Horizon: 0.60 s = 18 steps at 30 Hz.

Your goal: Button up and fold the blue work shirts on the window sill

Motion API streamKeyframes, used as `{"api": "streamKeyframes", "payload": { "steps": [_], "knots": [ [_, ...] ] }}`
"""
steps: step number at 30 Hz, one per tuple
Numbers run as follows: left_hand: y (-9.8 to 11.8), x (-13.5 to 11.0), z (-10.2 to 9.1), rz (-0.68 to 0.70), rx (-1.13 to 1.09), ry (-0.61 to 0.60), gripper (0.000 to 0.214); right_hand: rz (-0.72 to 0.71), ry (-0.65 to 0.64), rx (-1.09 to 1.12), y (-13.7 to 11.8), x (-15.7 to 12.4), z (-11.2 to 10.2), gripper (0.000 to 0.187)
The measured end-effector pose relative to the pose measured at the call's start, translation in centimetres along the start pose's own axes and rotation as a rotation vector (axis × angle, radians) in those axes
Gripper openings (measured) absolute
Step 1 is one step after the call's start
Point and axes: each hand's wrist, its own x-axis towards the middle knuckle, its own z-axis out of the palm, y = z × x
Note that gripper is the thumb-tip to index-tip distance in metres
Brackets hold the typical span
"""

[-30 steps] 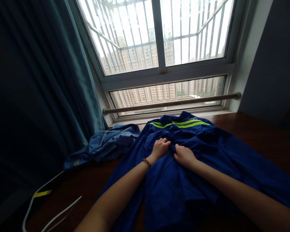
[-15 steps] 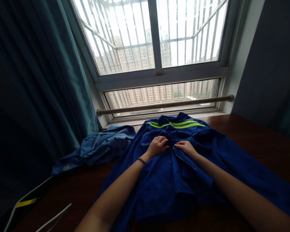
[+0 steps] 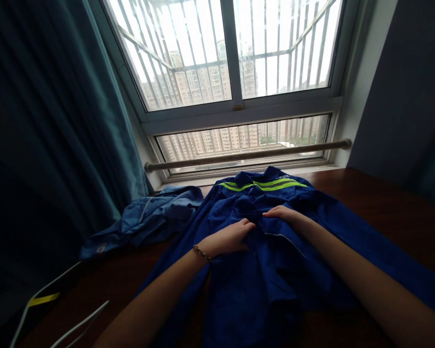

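Observation:
A dark blue work jacket (image 3: 239, 295) with a yellow-green and grey reflective stripe (image 3: 279, 184) across the chest lies spread on the brown wooden surface, its collar toward the window. My left hand (image 3: 234, 236) has its fingers closed on the jacket's front, left of the middle. To the right, my right hand (image 3: 281, 212) pinches the edge of the other front panel between thumb and fingers. A pale line of trim runs along that panel below the right hand. The fingertips of both hands are partly hidden in the cloth.
A lighter blue garment (image 3: 155, 215) lies crumpled at the left beside a teal curtain (image 3: 94, 145). Behind the jacket, a metal rail (image 3: 246, 157) crosses the barred window. White cables (image 3: 47, 290), one with a yellow tag (image 3: 44, 299), are at the lower left.
My left hand has moved down and slightly left, toward me. The right hand has shifted a little up and right. The jacket's front folds have changed shape between them.

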Motion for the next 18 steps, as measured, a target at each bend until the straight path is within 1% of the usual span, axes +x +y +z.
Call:
{"api": "streamKeyframes", "payload": {
  "steps": [5,8,10,12,14,16,17,18],
  "knots": [
    [-1.5,-1.1,-2.1,-0.098,-0.123,-0.275,0.033,0.026,-0.161,-0.021,-1.9,-1.8,-0.7,0.019],
    [-2.5,-1.6,-3.0,-0.156,-0.159,-0.360,0.026,0.034,-0.204,-0.005,-2.1,-2.2,-1.2,0.019],
    [-2.8,-1.8,-3.3,-0.159,-0.145,-0.382,0.025,0.034,-0.238,0.015,-2.0,-2.4,-1.7,0.019],
    [-2.6,-1.8,-3.3,-0.125,-0.124,-0.352,0.021,0.014,-0.289,0.044,-1.9,-2.5,-2.4,0.020],
    [-1.9,-1.5,-2.7,-0.068,-0.095,-0.241,0.015,-0.014,-0.335,0.069,-1.8,-2.7,-3.0,0.026],
    [-0.7,-1.1,-1.8,-0.008,-0.073,-0.118,0.012,-0.036,-0.366,0.075,-1.8,-2.8,-3.6,0.033],
    [0.0,-0.8,-1.3,0.019,-0.068,-0.083,0.013,-0.044,-0.377,0.071,-1.9,-2.9,-3.8,0.035],
    [0.7,-0.6,-0.8,0.039,-0.069,-0.074,0.015,-0.051,-0.390,0.064,-1.9,-3.0,-4.0,0.037]
  ]
}}
